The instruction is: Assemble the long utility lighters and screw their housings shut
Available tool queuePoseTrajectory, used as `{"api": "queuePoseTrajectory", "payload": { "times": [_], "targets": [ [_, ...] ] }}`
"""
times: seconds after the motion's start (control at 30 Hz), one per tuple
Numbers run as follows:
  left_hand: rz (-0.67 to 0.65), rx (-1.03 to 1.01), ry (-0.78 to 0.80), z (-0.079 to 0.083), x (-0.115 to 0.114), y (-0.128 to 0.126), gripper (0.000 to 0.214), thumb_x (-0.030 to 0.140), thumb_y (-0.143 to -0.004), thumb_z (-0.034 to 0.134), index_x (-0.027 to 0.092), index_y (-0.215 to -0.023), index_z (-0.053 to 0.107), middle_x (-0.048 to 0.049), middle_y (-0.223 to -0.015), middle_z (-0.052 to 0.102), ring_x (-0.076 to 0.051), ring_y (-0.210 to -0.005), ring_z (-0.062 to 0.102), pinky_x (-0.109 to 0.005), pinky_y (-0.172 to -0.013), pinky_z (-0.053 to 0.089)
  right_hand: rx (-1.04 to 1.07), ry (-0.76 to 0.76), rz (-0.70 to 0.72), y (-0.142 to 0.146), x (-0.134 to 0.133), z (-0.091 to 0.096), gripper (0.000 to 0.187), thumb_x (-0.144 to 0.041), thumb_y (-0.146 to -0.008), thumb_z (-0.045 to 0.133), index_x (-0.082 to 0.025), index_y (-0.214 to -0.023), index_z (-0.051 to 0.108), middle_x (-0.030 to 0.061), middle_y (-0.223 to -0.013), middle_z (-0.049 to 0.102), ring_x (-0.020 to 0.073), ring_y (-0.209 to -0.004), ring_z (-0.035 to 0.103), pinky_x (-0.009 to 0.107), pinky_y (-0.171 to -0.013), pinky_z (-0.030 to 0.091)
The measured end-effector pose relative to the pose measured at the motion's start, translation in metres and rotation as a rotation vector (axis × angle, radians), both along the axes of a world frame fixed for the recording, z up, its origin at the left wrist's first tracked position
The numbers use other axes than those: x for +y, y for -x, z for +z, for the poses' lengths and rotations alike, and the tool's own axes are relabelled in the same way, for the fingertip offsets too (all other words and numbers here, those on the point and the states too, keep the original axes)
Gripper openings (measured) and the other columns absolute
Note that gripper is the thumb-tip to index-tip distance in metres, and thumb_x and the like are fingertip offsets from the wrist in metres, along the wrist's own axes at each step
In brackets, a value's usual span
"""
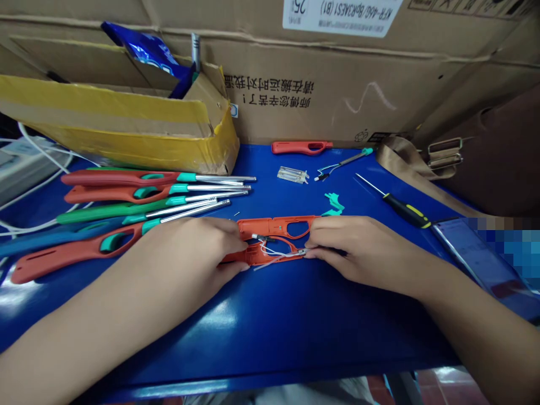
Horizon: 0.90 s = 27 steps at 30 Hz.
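My left hand (211,244) is closed on the left end of an orange lighter shell half (256,257), low over the blue table. White wires (272,250) with a small connector lie across that half, and a thin clear tube (266,264) sticks out beside them. At the shell's right end my right hand (354,247) pinches the small metal end piece (301,252) where the wires run; its far side is hidden by my fingers. A second orange shell half (278,226) lies just behind, between both hands. Green trigger pieces (334,203) rest beyond my right hand.
Several long-necked lighters (122,179) lie at left before a yellow-taped box (169,121). At the back are a red shell (301,147), a clear fuel tank (292,175) and a wired metal tube (348,161). A screwdriver (407,210), phone (476,259) and strap (405,160) are at right.
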<state>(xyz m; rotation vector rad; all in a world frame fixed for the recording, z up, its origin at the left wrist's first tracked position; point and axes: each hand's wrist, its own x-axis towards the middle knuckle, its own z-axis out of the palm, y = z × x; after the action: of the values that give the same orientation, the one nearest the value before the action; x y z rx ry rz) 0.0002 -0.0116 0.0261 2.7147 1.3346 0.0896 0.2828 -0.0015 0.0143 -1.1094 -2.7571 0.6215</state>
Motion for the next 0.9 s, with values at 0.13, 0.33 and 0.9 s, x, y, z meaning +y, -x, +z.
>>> {"api": "queuePoseTrajectory", "payload": {
  "times": [0.13,0.33,0.9],
  "targets": [
    [-0.028,-0.013,0.0,-0.0005,0.0004,-0.0003,0.019,0.026,-0.082,0.07,0.032,-0.096,0.081,-0.0038,-0.091,0.08,-0.029,-0.074,0.074,-0.039,-0.06,0.056,-0.024,-0.087,-0.014,0.0013,-0.0021,-0.0015,0.02,-0.026,-0.102,0.053,-0.022,-0.089,0.068,0.0007,-0.091,0.069,0.0164,-0.084,0.062,0.029,-0.069,0.04],
    [0.003,-0.023,0.021,0.0005,0.0003,-0.0012,0.02,0.026,-0.081,0.069,0.033,-0.096,0.081,-0.0028,-0.09,0.079,-0.029,-0.07,0.073,-0.04,-0.06,0.055,-0.104,-0.263,0.044,0.0023,-0.0026,-0.0014,0.026,-0.028,-0.101,0.056,-0.021,-0.081,0.071,0.0017,-0.084,0.071,0.0192,-0.082,0.059,0.034,-0.075,0.038],
    [-0.071,-0.079,-0.028,-0.0017,-0.0013,-0.0016,0.019,0.022,-0.083,0.067,0.03,-0.091,0.082,-0.0046,-0.087,0.078,-0.027,-0.068,0.071,-0.037,-0.056,0.052,0.116,-0.019,-0.082,0.0061,0.0008,-0.0018,0.009,-0.021,-0.093,0.07,-0.022,-0.087,0.077,-0.001,-0.089,0.076,0.017,-0.086,0.065,0.034,-0.083,0.043]
  ]
}}
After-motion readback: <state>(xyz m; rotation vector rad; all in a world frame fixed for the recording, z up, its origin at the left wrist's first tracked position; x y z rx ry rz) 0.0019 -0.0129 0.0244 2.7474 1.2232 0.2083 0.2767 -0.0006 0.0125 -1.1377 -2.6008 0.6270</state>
